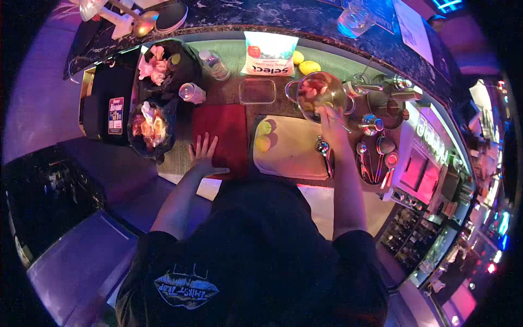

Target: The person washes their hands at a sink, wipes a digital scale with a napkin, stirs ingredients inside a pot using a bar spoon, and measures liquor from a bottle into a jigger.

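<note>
My left hand [204, 157] lies with its fingers spread on the dark red cloth [229, 128]. At the right, my right hand [331, 122] is over the near side of a round two-handled pot [313, 87], its fingers closed on a thin utensil [343, 127] whose far end I cannot make out. Reddish and yellowish contents show in the pot. The pale cutting board [294, 150] bears two yellow-green citrus pieces [263, 136] on its left side. A metal squeezer or jigger-like tool [322, 147] rests near the board's right edge.
Behind stand a white "Select" bag [268, 53], lemons [309, 67], a clear tray [257, 91] and a bottle [214, 65]. Two black-lined bins [151, 128] are at the left. Strainers [385, 144] and a jigger [371, 125] are at the right.
</note>
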Available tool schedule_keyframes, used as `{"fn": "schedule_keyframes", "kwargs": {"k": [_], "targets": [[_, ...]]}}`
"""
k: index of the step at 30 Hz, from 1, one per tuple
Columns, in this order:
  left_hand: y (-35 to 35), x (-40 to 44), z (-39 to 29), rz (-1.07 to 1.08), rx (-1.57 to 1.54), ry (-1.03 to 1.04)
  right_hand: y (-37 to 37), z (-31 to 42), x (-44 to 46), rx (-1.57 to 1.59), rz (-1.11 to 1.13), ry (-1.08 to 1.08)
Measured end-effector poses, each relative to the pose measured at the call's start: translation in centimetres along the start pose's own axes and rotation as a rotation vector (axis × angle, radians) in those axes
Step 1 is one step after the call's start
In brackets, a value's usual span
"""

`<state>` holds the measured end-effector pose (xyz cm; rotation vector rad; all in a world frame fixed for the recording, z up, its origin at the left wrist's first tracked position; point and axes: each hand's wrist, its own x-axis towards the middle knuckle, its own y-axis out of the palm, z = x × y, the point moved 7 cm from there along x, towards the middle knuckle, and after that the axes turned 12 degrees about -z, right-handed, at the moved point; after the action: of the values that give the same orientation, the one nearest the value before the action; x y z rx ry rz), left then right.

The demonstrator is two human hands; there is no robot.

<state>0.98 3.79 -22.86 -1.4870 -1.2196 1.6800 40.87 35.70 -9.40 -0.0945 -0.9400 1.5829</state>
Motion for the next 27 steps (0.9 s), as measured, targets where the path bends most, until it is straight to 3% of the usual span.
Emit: {"fn": "schedule_keyframes", "kwargs": {"k": [6,10,11,15,20,27], "targets": [[0.1,-0.4,0.1,-0.131,-0.015,0.043,-3.5,-0.3,0.6,0.124,-0.014,0.211],[-0.1,-0.1,0.1,-0.047,-0.049,0.008,-3.3,0.0,0.1,-0.055,0.288,0.372],[-0.2,0.0,-0.2,-0.048,-0.05,0.015,-3.6,-0.4,0.0,-0.06,0.284,0.374],[-0.2,0.0,-0.1,-0.021,-0.033,-0.001,-5.4,-2.1,0.8,-0.215,-0.077,0.164],[-0.3,0.0,-0.1,-0.034,-0.042,-0.002,-5.8,-2.1,1.2,-0.323,-0.094,0.065],[0.0,-0.3,0.0,-0.09,-0.025,0.025,-3.5,-0.1,-0.2,-0.157,0.031,0.158]]}}
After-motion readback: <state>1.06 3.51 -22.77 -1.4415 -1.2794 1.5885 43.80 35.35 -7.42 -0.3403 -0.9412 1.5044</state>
